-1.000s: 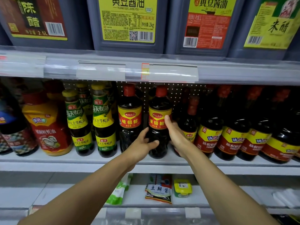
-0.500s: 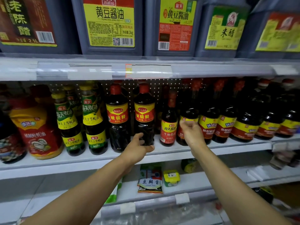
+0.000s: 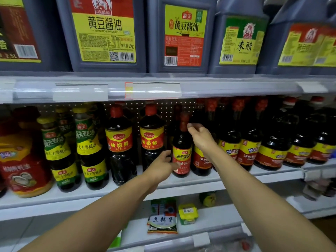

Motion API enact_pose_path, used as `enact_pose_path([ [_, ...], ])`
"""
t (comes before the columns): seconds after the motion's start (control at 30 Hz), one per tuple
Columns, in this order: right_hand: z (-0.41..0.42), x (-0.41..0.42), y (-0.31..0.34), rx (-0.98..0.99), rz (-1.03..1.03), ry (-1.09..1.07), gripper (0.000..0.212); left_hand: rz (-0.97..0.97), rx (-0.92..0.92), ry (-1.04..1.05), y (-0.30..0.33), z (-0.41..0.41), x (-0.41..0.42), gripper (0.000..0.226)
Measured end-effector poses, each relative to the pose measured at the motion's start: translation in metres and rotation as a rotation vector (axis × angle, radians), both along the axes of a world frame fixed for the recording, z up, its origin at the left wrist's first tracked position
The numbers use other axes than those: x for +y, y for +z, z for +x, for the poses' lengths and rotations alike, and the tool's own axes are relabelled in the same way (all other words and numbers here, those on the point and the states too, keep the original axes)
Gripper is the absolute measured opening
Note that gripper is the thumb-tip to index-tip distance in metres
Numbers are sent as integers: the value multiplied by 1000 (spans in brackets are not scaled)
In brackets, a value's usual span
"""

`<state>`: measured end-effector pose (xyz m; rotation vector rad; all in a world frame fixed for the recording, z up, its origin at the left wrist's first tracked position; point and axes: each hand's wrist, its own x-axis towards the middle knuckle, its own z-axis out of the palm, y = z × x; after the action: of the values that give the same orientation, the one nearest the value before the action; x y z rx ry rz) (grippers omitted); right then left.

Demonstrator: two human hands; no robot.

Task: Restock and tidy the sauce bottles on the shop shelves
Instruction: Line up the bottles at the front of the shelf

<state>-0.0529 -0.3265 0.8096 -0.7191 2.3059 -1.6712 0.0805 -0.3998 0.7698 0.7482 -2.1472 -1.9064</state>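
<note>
Two bare hands reach to the middle shelf [image 3: 181, 186], where a small dark sauce bottle [image 3: 182, 148] stands upright. Right hand [image 3: 200, 136] sits at its neck, fingers curled; actual grip cannot be told. Left hand [image 3: 161, 163] hovers just beside its label, fingers loosely extended.

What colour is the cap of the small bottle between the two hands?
Red: the small bottle's cap, head view.

The top-shelf jug [image 3: 105, 31] reads 黄豆酱油, "2kg". The next jug [image 3: 183, 35] reads 海天 黄豆酱油. A third jug [image 3: 240, 40] reads 米醋. The far-left jug [image 3: 16, 33] shows "2.5L". Two bottles [image 3: 119, 140] [image 3: 152, 139] read 味极鲜. A green-labelled bottle [image 3: 89, 142] reads 海天 上等蚝油. A packet [image 3: 162, 220] reads 豆瓣酱.
</note>
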Motion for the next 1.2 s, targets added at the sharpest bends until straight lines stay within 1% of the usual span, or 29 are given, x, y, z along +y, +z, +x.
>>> enact_pose_path([
  [0.1,-9,-15,-2,-32,40,58,58,33,8,6,0,-14,-2,68],
  [0.17,-14,-21,-5,-10,81,66,62,55,11,5,-1,-21,-3,68],
  [0.37,-18,-23,-8,106,117,64,52,57,8,-7,-3,-27,-6,67],
  [0.83,-5,-21,-8,142,118,76,49,46,-19,1,-6,-17,-7,70],
  [1.0,4,-9,-9,178,159,67,45,25,-5,8,1,-13,0,64],
  [1.1,6,8,-4,227,87,-30,36,-13,-6,25,6,-13,6,62],
  [1.2,-3,31,5,209,-23,-161,29,-53,-17,3,12,-14,15,61],
])
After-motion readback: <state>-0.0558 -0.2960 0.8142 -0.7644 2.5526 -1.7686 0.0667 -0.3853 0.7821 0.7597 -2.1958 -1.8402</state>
